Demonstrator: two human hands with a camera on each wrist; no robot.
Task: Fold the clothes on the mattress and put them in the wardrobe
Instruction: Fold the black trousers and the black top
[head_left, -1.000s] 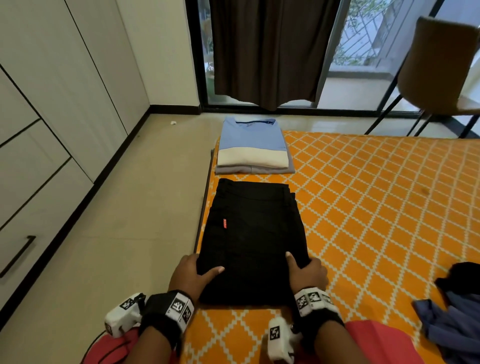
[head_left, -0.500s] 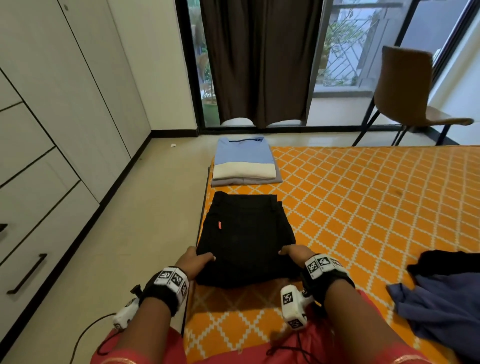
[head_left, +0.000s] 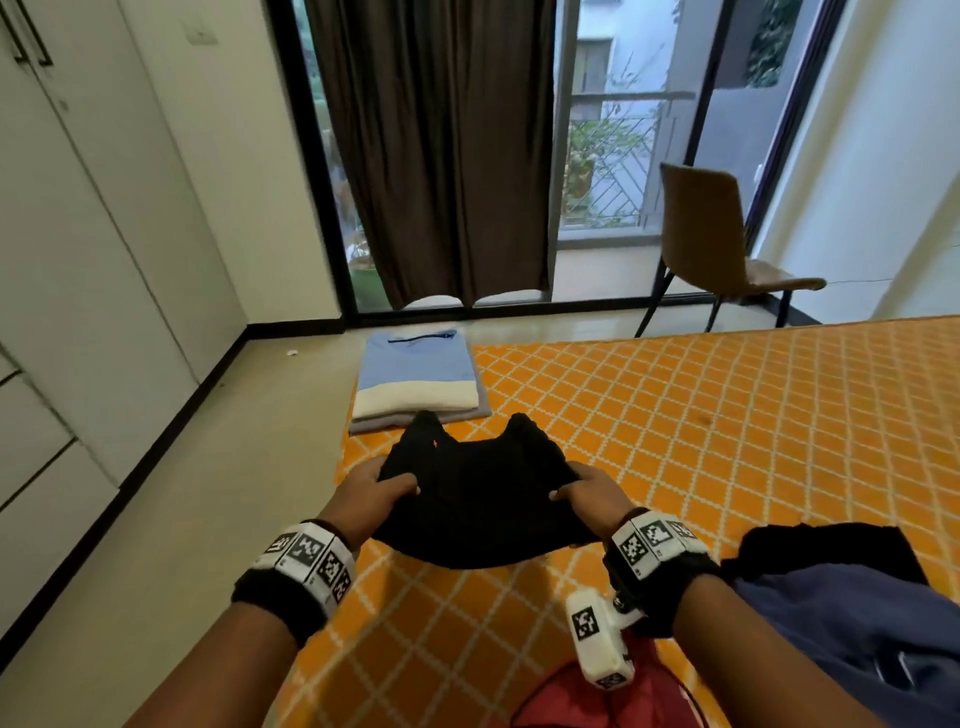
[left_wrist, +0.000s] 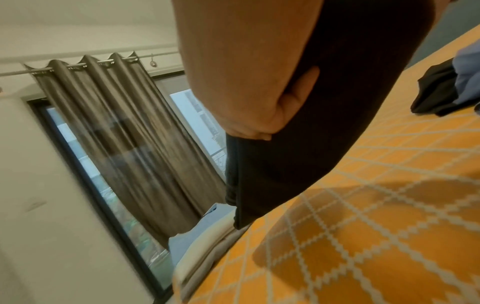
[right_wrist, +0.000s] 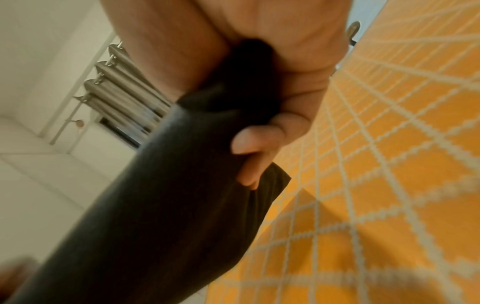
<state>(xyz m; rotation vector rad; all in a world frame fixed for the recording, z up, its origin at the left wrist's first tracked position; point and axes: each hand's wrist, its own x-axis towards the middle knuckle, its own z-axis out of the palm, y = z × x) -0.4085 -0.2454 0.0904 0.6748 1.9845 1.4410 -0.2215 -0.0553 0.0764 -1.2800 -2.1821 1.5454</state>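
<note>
Folded black trousers are held up off the mattress at lower centre of the head view, sagging in the middle btwn both hands. Left hand is clamped on the left edge, thumb on top, fingers underneath; right hand is clamped on the right edge the same way. In the left wrist view the cloth is seen pinched under the thumb, w/ its shadow cast on the orange diamond-pattern cover below. In the right wrist view the fabric is bunched in the fist; pic is blurred.

A folded stack, blue/cream shirt on top w/ grey beneath, is seen just beyond the trousers at the mattress's far left corner. An unfolded heap, dark blue garment over a black garment, is seen at lower right. White wardrobe fills the left side. Brown curtain and chair are seen at top centre and upper right.
</note>
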